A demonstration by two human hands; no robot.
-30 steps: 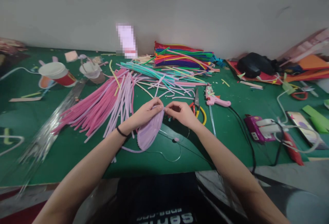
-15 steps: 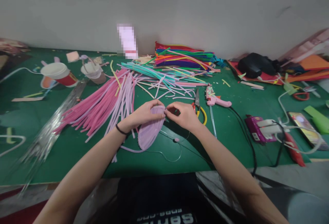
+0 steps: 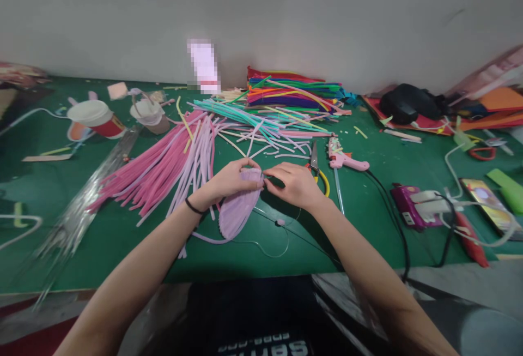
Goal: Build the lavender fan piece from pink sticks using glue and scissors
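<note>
A flat, ribbed oval of lilac pipe cleaners [image 3: 241,211] hangs from my left hand [image 3: 231,180], whose thumb and fingers pinch its upper end. A loose lilac strand trails from its lower edge to the left. My right hand [image 3: 295,184] is closed in a pinch at the tip of the same piece, thumb and index meeting close to the left fingertips. What exactly the right fingertips grip is too small to make out. Scissors [image 3: 321,173] with red and yellow handles lie just behind the right hand. Below the hands, a thin clear thread [image 3: 261,248] curls on the table.
Pink pipe cleaners [image 3: 151,176] fan out on the left, with multicoloured bundles [image 3: 290,94] along the wall. A pink glue gun [image 3: 347,161] lies to the right, its black cord near a purple power block [image 3: 412,206]. Cups [image 3: 96,119] stand at the left back.
The right hand's fingers have shifted slightly at the tip of the lilac piece. The left hand keeps its pinch, and the rest lies as before.
</note>
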